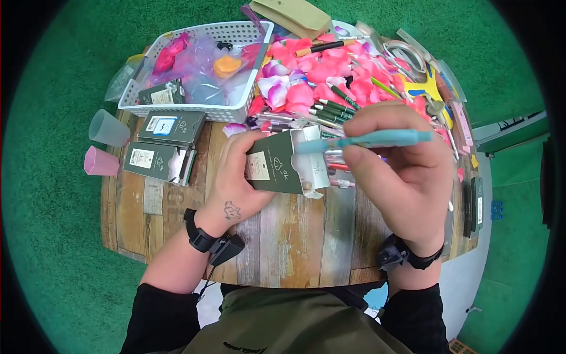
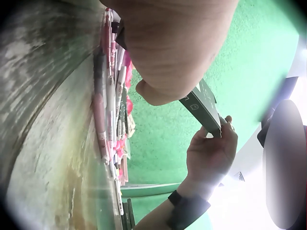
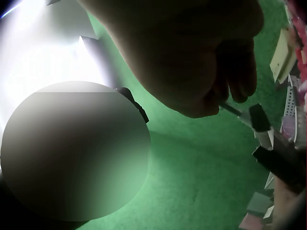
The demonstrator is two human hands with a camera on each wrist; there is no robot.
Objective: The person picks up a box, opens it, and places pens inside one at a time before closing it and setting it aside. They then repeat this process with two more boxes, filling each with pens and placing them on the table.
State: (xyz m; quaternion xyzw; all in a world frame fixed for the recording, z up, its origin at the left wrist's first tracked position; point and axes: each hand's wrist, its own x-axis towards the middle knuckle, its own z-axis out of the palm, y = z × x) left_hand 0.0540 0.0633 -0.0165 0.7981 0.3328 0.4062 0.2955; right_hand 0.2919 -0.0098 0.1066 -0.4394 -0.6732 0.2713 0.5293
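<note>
My left hand (image 1: pixel 236 177) grips a dark green box (image 1: pixel 277 162) whose white flaps stand open on its right side. Thumb and fingers of my right hand (image 1: pixel 401 171) pinch a light blue pen (image 1: pixel 377 139), its left end at the box's opening. In the left wrist view the box (image 2: pixel 204 108) lies between my left hand (image 2: pixel 172 43) and my right hand (image 2: pixel 211 153). The right wrist view shows the pen (image 3: pixel 231 108) dimly, running from my right hand (image 3: pixel 192 62) to the box (image 3: pixel 278 165).
A white basket (image 1: pixel 236 112) holds plastic bags and a box. Pink petals (image 1: pixel 324 69) and many pens lie behind my hands. Two more green boxes (image 1: pixel 154 161), a clear cup (image 1: pixel 109 128) and a pink cup (image 1: pixel 101 161) stand at the left. Tape (image 1: pixel 407 54) lies back right.
</note>
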